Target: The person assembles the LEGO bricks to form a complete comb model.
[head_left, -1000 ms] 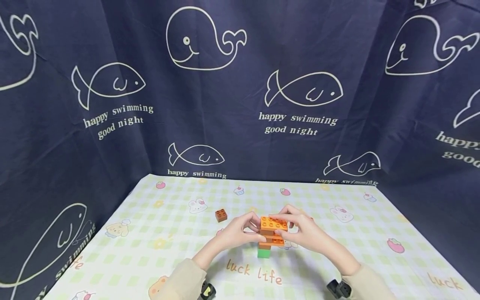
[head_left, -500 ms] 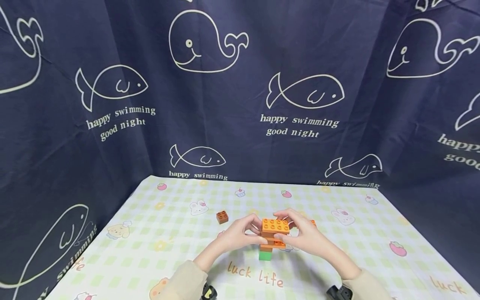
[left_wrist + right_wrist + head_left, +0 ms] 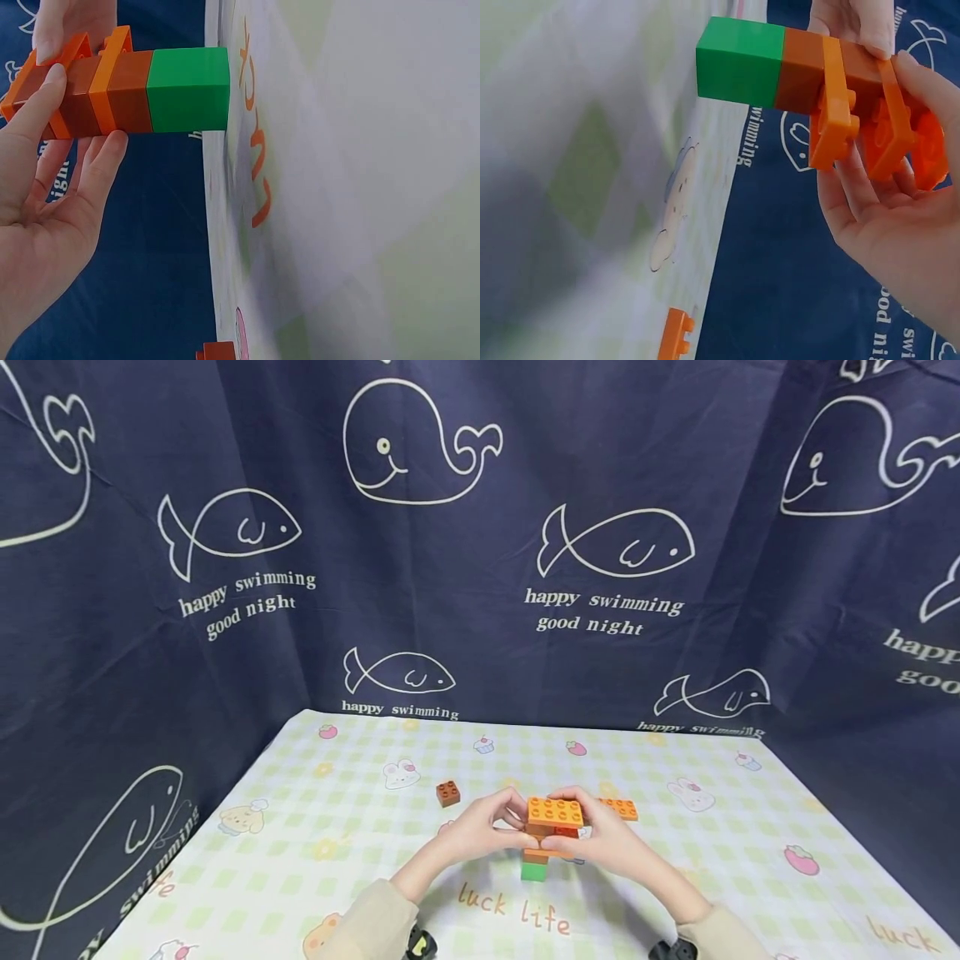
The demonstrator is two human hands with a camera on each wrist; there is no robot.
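A tower of toy building bricks stands upright between both hands, over the middle of the table. Its bottom is a green brick (image 3: 533,871); brown bricks (image 3: 129,91) and flat orange plates (image 3: 832,112) alternate above, up to a studded orange plate (image 3: 555,811) on top. My left hand (image 3: 483,824) holds the left side, thumb across the upper bricks, fingers behind. My right hand (image 3: 611,835) grips the upper part from the right, thumb at the front. Whether the green brick touches the cloth cannot be told. The thumbs partly cover the middle layers.
A small brown brick (image 3: 447,792) lies on the table left of the hands. Behind the right hand lies another orange plate (image 3: 621,809). The checked tablecloth (image 3: 375,902) reaches back to a dark blue printed curtain (image 3: 480,585).
My right fingers have drawn back off the top plate, and the right thumb has moved lower and left across the tower's front. The loose orange plate shows more. My left hand keeps its hold.
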